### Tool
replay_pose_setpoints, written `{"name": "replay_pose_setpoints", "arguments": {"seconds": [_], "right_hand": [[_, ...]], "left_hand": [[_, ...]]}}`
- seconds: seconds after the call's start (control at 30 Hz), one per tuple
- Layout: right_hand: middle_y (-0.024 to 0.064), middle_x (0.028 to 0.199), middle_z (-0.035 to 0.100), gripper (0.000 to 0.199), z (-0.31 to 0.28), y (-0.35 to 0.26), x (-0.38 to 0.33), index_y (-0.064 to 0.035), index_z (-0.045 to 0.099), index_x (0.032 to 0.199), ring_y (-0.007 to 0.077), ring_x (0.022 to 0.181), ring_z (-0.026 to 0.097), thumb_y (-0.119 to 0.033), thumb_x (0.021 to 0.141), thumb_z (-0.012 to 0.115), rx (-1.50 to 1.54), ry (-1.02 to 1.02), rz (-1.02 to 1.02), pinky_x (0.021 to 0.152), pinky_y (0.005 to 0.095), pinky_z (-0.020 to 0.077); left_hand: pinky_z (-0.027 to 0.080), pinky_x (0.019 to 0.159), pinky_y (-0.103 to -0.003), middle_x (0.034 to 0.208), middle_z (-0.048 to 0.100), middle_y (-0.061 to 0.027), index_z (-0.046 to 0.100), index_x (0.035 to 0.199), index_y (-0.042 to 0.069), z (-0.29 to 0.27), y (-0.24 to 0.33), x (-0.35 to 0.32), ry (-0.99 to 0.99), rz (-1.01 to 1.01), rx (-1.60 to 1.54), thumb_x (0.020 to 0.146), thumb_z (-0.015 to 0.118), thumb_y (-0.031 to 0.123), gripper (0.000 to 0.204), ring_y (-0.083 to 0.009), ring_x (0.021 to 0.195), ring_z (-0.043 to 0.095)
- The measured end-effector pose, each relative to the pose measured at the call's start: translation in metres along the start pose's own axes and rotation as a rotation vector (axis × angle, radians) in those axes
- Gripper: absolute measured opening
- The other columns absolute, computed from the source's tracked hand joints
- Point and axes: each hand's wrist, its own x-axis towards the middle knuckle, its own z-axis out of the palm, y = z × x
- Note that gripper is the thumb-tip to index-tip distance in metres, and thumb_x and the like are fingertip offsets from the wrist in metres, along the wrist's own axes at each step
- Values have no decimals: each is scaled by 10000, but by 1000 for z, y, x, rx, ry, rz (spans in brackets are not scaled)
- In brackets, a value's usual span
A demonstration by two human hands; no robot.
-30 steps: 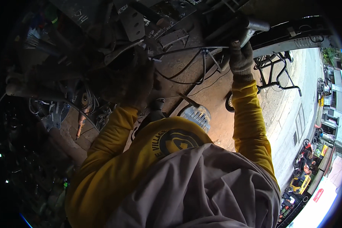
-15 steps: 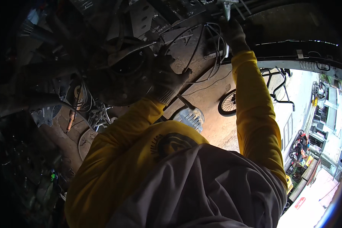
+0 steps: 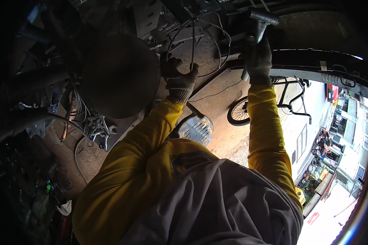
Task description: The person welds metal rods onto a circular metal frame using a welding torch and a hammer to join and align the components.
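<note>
My right hand (image 3: 258, 61), in a grey work glove, grips a metal hammer (image 3: 262, 19). Its cylindrical head is raised beyond my fist, and the end of the handle shows below it. My left hand (image 3: 180, 79), also gloved, has its thumb apart from its bent fingers, and I see nothing held between them. It is beside the right edge of a large dark round disc (image 3: 120, 75). Thin dark cable (image 3: 193, 41) loops just beyond the left hand. Shadow hides part of the left fingertips.
A grey slotted stool seat (image 3: 196, 130) stands close to my body. Right of it is a bicycle wheel (image 3: 238, 112). Metal tools (image 3: 100, 128) and an orange-handled tool (image 3: 67, 118) lie at left. A perforated metal plate (image 3: 148, 18) is at the far side.
My right hand has come nearer with the hammer, whose head now shows fully. The left hand shifted slightly. The disc now shows a broad round face where a dark hollow showed before.
</note>
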Motion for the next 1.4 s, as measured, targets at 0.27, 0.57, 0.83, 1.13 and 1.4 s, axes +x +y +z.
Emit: {"name": "replay_pose_setpoints", "arguments": {"seconds": [0.27,0.57,0.83,1.13,1.4], "right_hand": [[-5,829,637,325,6,-9,-19,-60,589,1147,55,671,568,-354,1010,609,-57,-180,124,587,226,457],[85,766,621,317,37,-44,-23,-50,567,1136,184,647,654,-307,963,637,-205,-305,-133,569,330,562],[202,1051,640,303,65,-77,-26,-89,585,1190,376,931,679,-281,961,633,-806,-333,-175,715,455,574],[227,925,677,322,71,-87,-18,-90,541,1150,435,865,694,-339,960,615,-698,117,-823,727,518,570],[238,957,648,323,62,-105,-15,-58,521,1208,439,836,683,-273,976,590,-798,-167,-348,679,499,568]], "left_hand": [[548,908,-391,1310,497,-192,283,1498,-14,21,-20,15,178,73,63,617,908,118,1089,-279,1072,606],[551,912,-394,1246,528,-164,367,1383,-7,28,-33,14,231,56,168,666,893,205,915,-285,1074,616],[561,860,-387,1186,544,-139,286,1466,-16,31,-33,6,273,11,420,633,923,253,1082,-253,1008,615],[538,860,-405,1078,610,-126,463,1287,1,32,-42,5,271,-9,388,711,865,371,794,-283,972,629],[561,835,-395,1148,597,-152,403,1384,-9,33,-52,2,181,-25,543,706,863,321,883,-287,960,648]]}}
